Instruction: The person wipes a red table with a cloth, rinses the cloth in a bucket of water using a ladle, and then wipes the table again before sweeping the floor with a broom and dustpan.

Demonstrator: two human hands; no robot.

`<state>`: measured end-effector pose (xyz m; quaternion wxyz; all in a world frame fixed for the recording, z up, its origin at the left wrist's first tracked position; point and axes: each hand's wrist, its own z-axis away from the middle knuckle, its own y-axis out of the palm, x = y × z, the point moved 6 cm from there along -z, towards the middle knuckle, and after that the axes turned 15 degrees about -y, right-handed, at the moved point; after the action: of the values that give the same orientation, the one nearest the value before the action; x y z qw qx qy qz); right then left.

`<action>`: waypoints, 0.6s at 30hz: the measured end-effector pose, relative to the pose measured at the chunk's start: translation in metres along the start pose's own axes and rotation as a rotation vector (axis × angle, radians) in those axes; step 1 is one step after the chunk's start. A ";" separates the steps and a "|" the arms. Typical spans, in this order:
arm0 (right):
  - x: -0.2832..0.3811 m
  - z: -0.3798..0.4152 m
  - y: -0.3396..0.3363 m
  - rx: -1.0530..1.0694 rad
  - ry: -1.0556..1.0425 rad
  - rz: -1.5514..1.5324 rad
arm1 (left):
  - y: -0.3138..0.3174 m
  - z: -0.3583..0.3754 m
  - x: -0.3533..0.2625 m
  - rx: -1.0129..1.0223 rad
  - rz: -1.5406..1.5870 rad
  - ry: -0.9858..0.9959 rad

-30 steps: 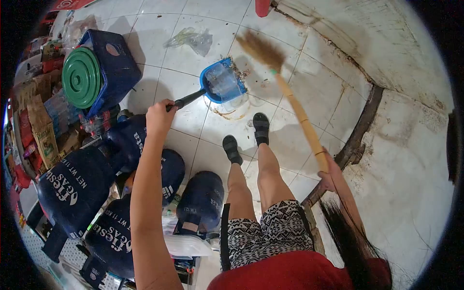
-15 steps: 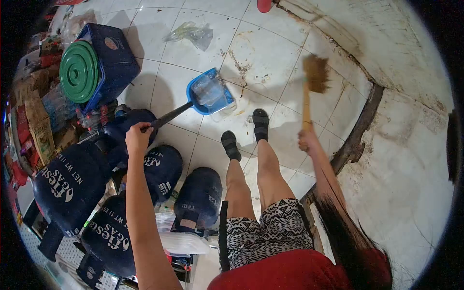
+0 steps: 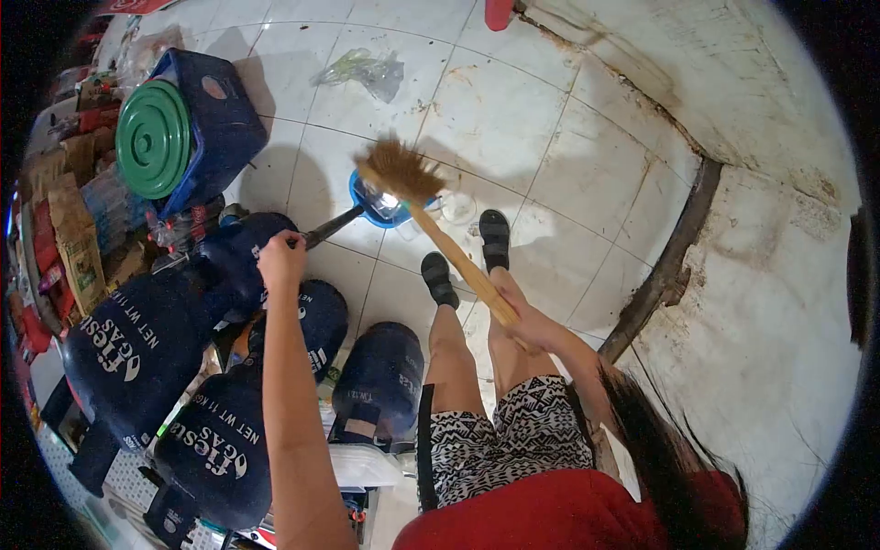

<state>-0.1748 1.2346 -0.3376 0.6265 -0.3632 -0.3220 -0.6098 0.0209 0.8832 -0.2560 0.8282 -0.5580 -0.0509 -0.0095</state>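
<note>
My left hand [image 3: 281,259] is closed around the dark handle of a blue dustpan [image 3: 392,218], whose pan lies at the tiled floor left of my feet. In my right hand [image 3: 524,323], a broom [image 3: 463,266] is gripped by its pale yellow handle, held slanting up and left. Its brown bristles [image 3: 403,171] overlap the far part of the dustpan in this view and hide much of it. Clear plastic shows inside the pan. A round, clear plastic piece [image 3: 458,208] lies on the floor beside the pan's right edge.
Several dark blue gas cylinders [image 3: 137,339] stand at the left. Beyond them is a blue bin [image 3: 229,119] with a green lid [image 3: 153,139] leaning on it. A crumpled plastic bag [image 3: 367,71] lies farther ahead. A stained wall [image 3: 752,229] bounds the right side.
The broom has swung left from the right-hand floor to over the dustpan, with my right hand coming closer to my legs. My left hand and the dustpan have shifted slightly.
</note>
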 end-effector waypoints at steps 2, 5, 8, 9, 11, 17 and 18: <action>0.023 0.029 -0.010 0.001 -0.272 -0.025 | 0.004 0.010 0.009 -0.050 0.033 0.033; 0.072 0.063 -0.043 0.068 0.190 -0.172 | 0.043 0.010 0.046 0.343 0.180 -0.142; 0.090 0.095 -0.070 -0.075 0.363 -0.181 | 0.061 0.039 0.056 0.878 0.463 -0.283; 0.102 0.091 -0.082 -0.076 0.245 0.040 | 0.074 0.056 0.063 1.036 0.675 -0.508; 0.100 0.103 -0.098 -0.267 0.267 0.019 | 0.066 0.096 0.045 1.135 0.777 -0.518; 0.085 0.120 -0.121 -0.458 0.450 -0.160 | 0.156 0.147 0.040 1.372 1.413 -0.980; 0.077 0.123 -0.130 -0.462 0.443 -0.145 | 0.147 0.158 0.029 1.470 1.527 -1.040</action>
<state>-0.2956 1.2995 -0.1993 0.5374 -0.3305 -0.0559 -0.7739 0.0485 1.0859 -0.3300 0.6213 0.2303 -0.0287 0.7484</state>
